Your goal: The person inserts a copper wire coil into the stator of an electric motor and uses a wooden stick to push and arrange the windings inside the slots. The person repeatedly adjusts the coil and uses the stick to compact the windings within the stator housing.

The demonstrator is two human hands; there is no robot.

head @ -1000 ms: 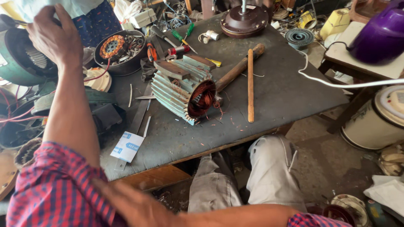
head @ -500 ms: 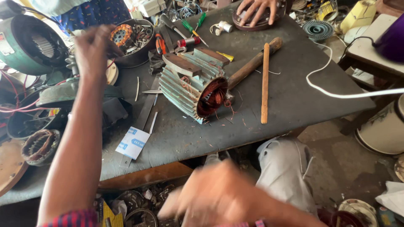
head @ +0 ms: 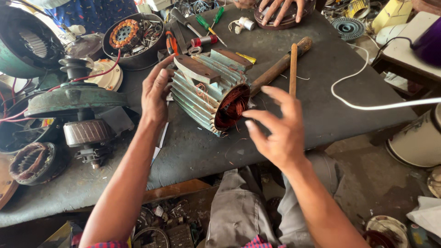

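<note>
A green finned motor housing (head: 206, 94) with copper windings in its open end lies on its side on the dark workbench (head: 321, 92). My left hand (head: 155, 94) is beside its left end, fingers spread, touching or nearly touching the fins. My right hand (head: 275, 126) hovers open in front of the winding end, holding nothing. A wooden-handled hammer (head: 280, 66) and a thin wooden stick (head: 292, 69) lie just behind the housing.
Another person's hands (head: 278, 7) rest on a round part at the bench's far edge. Screwdrivers (head: 209, 25), a bowl with a stator (head: 131, 36), a green motor assembly (head: 76, 103) at left and a white cable (head: 363, 98) at right surround the work.
My left hand came down from the upper left to the housing's left end. My right hand rose from below the bench edge to the winding end. The view shifted closer.
</note>
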